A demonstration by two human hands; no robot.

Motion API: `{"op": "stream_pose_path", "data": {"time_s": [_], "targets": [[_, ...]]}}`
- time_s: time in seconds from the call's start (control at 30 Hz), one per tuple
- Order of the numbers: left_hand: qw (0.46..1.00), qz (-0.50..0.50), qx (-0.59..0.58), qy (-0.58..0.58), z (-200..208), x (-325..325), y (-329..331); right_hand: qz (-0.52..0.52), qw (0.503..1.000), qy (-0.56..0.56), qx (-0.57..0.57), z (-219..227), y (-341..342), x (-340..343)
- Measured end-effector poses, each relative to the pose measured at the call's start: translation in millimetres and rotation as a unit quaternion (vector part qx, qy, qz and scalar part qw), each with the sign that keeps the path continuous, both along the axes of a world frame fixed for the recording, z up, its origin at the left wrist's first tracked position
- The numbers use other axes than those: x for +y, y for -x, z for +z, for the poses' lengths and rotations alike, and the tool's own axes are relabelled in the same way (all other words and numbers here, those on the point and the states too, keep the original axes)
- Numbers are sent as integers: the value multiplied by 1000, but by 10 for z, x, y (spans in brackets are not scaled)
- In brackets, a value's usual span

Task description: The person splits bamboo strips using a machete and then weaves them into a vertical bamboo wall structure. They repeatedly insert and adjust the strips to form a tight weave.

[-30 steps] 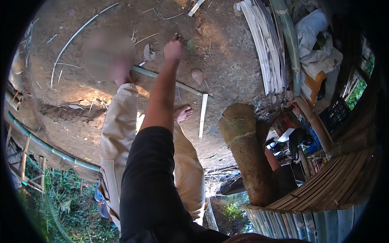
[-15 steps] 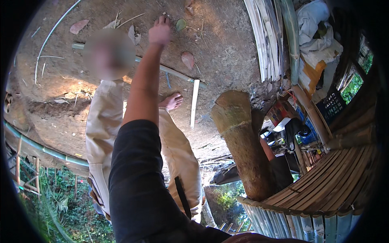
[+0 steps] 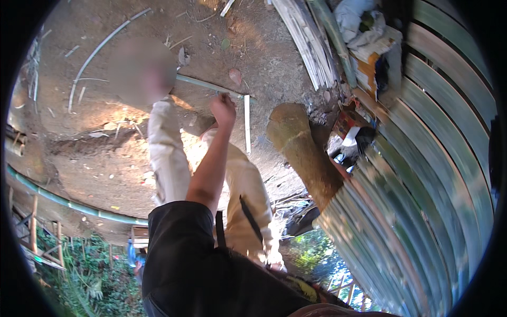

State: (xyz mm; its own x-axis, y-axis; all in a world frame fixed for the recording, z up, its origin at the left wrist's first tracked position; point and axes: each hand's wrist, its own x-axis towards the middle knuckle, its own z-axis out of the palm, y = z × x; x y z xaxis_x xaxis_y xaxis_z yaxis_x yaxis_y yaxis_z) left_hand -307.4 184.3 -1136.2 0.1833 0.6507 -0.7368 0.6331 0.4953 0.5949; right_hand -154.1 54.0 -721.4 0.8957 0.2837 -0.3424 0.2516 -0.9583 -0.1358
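My left hand (image 3: 224, 109) hangs over the earth floor, its arm in a dark sleeve. The fingers are curled closed, and whatever they may hold is too small to make out. Just beyond the hand a thin green bamboo strip (image 3: 208, 86) lies on the ground, with a short pale split stick (image 3: 247, 124) lying across its right end. My right hand is not in view. A sliver of bare arm (image 3: 339, 168) shows between a thick log (image 3: 296, 140) and a large bamboo slat panel (image 3: 422, 174); whose arm it is, I cannot tell.
Pale split strips (image 3: 303, 45) and a green bamboo pole (image 3: 332, 39) lie at the far right, beside crumpled white sacks (image 3: 356, 24). A long bamboo pole (image 3: 79, 205) crosses the left. A curved thin strip (image 3: 100, 50) and dry leaves lie on the ground. Beige-trousered legs (image 3: 245, 195) stand below my hand.
My left hand has drawn back from the ground toward me and slightly right. The bamboo panel has swung up on the right, now showing its green slats and covering the crate behind it.
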Motion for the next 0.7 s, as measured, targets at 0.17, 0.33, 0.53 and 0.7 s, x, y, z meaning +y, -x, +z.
{"op": "stream_pose_path", "data": {"time_s": [0.17, 0.33, 0.53, 0.7], "targets": [[998, -44, -41, 0, 1858, 662, 212, 106, 909, -49, -401, 2895, -751, 363], [969, -123, -211, -38, 3326, 1726, 149, 43, 735, -11, -676, 4631, -1233, -134], [876, -200, -348, -267, 5434, 2466, -659, -85, 608, 35, -788, 5154, -1269, -540], [666, -208, -613, -370, 8387, 1927, -1515, -103, 596, -55, -795, 5539, -889, -99]]}}
